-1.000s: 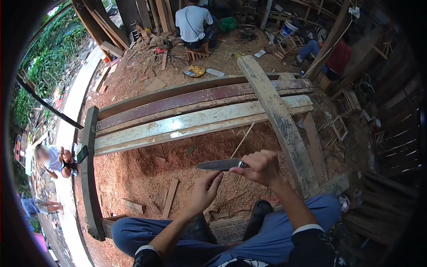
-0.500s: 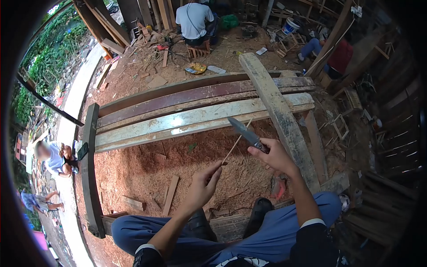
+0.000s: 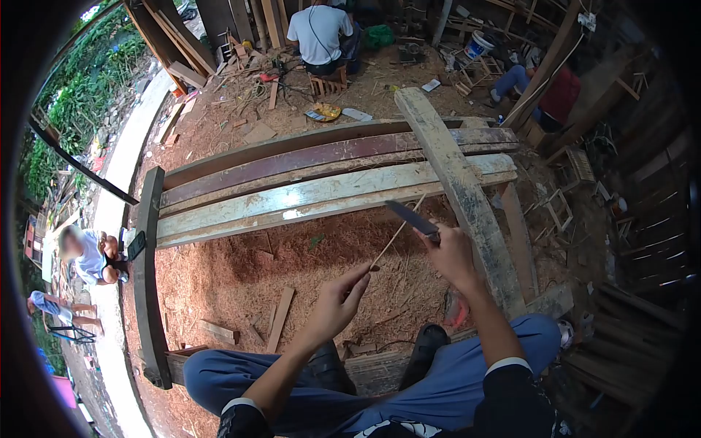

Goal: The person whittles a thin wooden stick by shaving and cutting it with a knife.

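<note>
A thin wooden stick (image 3: 389, 247) is pinched near its lower end between the thumb and fingers of my left hand (image 3: 339, 305). It slants up and to the right, over the shavings on the ground. My right hand (image 3: 454, 257) is wrapped round the handle of a knife (image 3: 410, 217). The dark blade points up and to the left, and it overlaps the upper part of the stick in this view. Both hands are above my lap, on the near side of a pale wooden beam (image 3: 343, 184).
A rough plank (image 3: 445, 157) lies across the long bench beams to my right. At the left stands a dark wooden end piece (image 3: 151, 277) with a phone (image 3: 136, 246) on it. Shavings and offcuts cover the ground. Several people sit or walk farther off, including a person in a white shirt (image 3: 320, 35).
My right hand and the knife have shifted slightly to the right, the blade now showing darker. My left hand and the stick have moved a little to the right too.
</note>
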`<action>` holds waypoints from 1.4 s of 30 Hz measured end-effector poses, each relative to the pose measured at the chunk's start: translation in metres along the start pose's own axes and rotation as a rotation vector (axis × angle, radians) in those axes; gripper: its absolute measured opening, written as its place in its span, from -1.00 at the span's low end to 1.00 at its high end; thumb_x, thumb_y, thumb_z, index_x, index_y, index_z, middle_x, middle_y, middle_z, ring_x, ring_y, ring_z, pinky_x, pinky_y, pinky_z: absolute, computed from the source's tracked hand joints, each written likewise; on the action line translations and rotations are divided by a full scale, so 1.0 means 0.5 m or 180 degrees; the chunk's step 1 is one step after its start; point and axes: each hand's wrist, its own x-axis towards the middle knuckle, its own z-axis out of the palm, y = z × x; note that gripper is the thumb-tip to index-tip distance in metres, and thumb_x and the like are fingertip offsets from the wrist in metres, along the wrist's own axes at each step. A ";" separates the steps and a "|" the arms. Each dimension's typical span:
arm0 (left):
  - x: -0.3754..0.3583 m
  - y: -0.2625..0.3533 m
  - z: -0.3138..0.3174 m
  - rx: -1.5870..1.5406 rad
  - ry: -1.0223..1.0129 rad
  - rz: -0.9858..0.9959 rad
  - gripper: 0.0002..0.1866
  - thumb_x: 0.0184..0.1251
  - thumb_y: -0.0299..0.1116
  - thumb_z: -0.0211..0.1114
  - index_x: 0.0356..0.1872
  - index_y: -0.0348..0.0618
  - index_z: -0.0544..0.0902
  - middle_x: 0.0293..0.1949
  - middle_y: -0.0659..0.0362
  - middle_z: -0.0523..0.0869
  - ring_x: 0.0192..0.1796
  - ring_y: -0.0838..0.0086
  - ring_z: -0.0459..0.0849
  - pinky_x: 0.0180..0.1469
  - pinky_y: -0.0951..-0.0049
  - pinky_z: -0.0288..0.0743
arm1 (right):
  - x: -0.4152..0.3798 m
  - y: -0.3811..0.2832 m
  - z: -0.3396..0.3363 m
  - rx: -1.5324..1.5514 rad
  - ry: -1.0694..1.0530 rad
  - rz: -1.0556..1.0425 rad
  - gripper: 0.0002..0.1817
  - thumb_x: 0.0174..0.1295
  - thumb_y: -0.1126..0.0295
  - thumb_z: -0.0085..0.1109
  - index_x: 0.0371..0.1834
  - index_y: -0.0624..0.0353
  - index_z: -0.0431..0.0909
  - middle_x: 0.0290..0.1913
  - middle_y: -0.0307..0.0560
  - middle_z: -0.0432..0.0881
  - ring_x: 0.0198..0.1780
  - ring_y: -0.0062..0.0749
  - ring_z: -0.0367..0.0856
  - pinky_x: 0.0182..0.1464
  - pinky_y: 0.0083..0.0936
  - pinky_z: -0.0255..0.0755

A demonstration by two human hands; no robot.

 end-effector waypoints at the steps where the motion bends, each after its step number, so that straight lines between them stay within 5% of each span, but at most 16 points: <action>1: -0.001 0.001 0.001 -0.0041 0.0029 -0.0007 -0.67 0.55 -0.38 0.13 0.22 -0.27 0.58 -0.32 0.19 0.68 -0.37 0.68 0.45 -0.31 0.60 0.41 | 0.004 -0.006 -0.002 -0.0011 0.0132 -0.0047 -0.58 0.36 0.03 0.21 -0.19 0.24 0.70 -0.62 0.05 0.60 -0.60 -0.17 0.59 -0.46 -0.29 0.39; 4: 0.000 0.003 0.003 -0.0104 0.0133 -0.0020 -0.67 0.55 -0.38 0.13 0.22 -0.27 0.58 -0.36 0.21 0.64 -0.39 0.69 0.43 -0.33 0.60 0.39 | 0.001 -0.022 -0.025 0.0152 -0.0830 0.0355 -0.58 0.36 0.03 0.21 -0.18 0.24 0.68 -0.62 0.03 0.58 -0.60 -0.13 0.58 -0.46 -0.27 0.39; 7: 0.004 0.003 0.004 -0.0090 0.0181 -0.0009 -0.67 0.56 -0.36 0.14 0.22 -0.28 0.59 -0.34 0.19 0.68 -0.35 0.69 0.47 -0.28 0.60 0.43 | -0.015 -0.030 -0.004 0.0227 -0.0946 0.0029 -0.58 0.36 0.02 0.21 -0.14 0.22 0.68 -0.64 0.01 0.55 -0.60 -0.18 0.59 -0.47 -0.29 0.38; 8: 0.004 0.003 0.006 -0.0115 0.0205 -0.0005 -0.67 0.55 -0.35 0.14 0.21 -0.28 0.59 -0.33 0.18 0.69 -0.34 0.69 0.49 -0.26 0.59 0.44 | -0.017 0.003 0.027 0.0521 -0.0633 -0.0394 -0.55 0.36 -0.02 0.21 -0.10 0.21 0.65 -0.66 -0.11 0.55 -0.60 -0.37 0.58 -0.49 -0.38 0.36; 12: 0.006 -0.001 0.004 -0.0105 0.0201 -0.0202 -0.66 0.55 -0.34 0.16 0.21 -0.29 0.58 -0.29 0.09 0.74 -0.30 0.67 0.55 -0.19 0.58 0.49 | -0.003 -0.014 -0.004 0.1397 -0.0274 0.0404 -0.56 0.36 -0.02 0.24 -0.12 0.21 0.57 -0.64 -0.40 0.48 -0.58 -0.69 0.41 -0.48 -0.55 0.28; 15: 0.008 0.000 0.001 0.0054 0.0167 -0.0192 -0.65 0.54 -0.33 0.17 0.21 -0.28 0.58 -0.27 0.04 0.75 -0.30 0.65 0.57 -0.19 0.56 0.50 | 0.012 0.012 0.012 0.1935 0.0340 0.0073 -0.62 0.37 0.04 0.26 -0.12 0.17 0.57 -0.61 -0.43 0.44 -0.56 -0.73 0.33 -0.48 -0.58 0.23; 20: 0.008 -0.045 0.010 0.0073 0.0066 -0.0219 -0.66 0.52 -0.32 0.19 0.20 -0.26 0.59 -0.23 -0.01 0.77 -0.32 0.62 0.61 -0.21 0.54 0.51 | 0.006 0.003 0.023 0.1616 0.0398 0.0068 -0.69 0.37 0.14 0.25 -0.21 0.21 0.63 -0.63 -0.41 0.42 -0.57 -0.73 0.30 -0.51 -0.56 0.18; 24: 0.010 -0.054 0.010 0.0064 0.0111 -0.0156 -0.66 0.51 -0.31 0.20 0.19 -0.25 0.61 -0.22 -0.03 0.79 -0.34 0.60 0.62 -0.23 0.51 0.52 | 0.004 -0.015 0.013 0.1455 -0.0192 0.0225 -0.67 0.38 0.13 0.23 -0.21 0.24 0.64 -0.66 -0.35 0.40 -0.58 -0.69 0.31 -0.50 -0.53 0.19; 30: 0.011 -0.053 0.007 0.0261 0.0056 -0.0354 -0.60 0.52 -0.18 0.20 0.20 -0.23 0.61 -0.35 0.05 0.76 -0.40 0.59 0.59 -0.30 0.50 0.49 | 0.010 -0.008 0.047 0.1591 0.0433 -0.0191 -0.70 0.38 0.16 0.20 -0.26 0.21 0.64 -0.66 -0.28 0.47 -0.57 -0.62 0.40 -0.47 -0.46 0.28; 33: 0.013 -0.063 0.008 0.0034 0.0020 -0.0441 -0.57 0.51 -0.13 0.20 0.21 -0.22 0.60 -0.42 0.11 0.71 -0.42 0.60 0.56 -0.32 0.48 0.46 | 0.004 -0.032 0.031 0.1386 -0.0110 0.0127 -0.70 0.36 0.17 0.21 -0.30 0.23 0.62 -0.64 -0.18 0.49 -0.57 -0.53 0.47 -0.46 -0.42 0.31; 36: 0.017 -0.059 0.010 0.0047 -0.0016 -0.0335 -0.58 0.51 -0.17 0.21 0.22 -0.23 0.59 -0.42 0.14 0.69 -0.42 0.62 0.53 -0.33 0.50 0.45 | -0.004 -0.020 0.058 0.1253 -0.0285 -0.0500 -0.69 0.34 0.17 0.22 -0.34 0.23 0.59 -0.63 -0.11 0.46 -0.56 -0.47 0.51 -0.46 -0.41 0.33; 42: 0.022 -0.022 0.000 -0.0107 -0.0068 -0.0250 -0.64 0.50 -0.32 0.22 0.22 -0.25 0.57 -0.34 0.16 0.70 -0.40 0.64 0.49 -0.32 0.56 0.43 | -0.019 -0.050 0.067 0.1398 -0.0587 -0.0671 -0.79 0.26 0.36 0.26 -0.40 0.31 0.57 -0.57 -0.09 0.55 -0.52 -0.55 0.52 -0.44 -0.48 0.36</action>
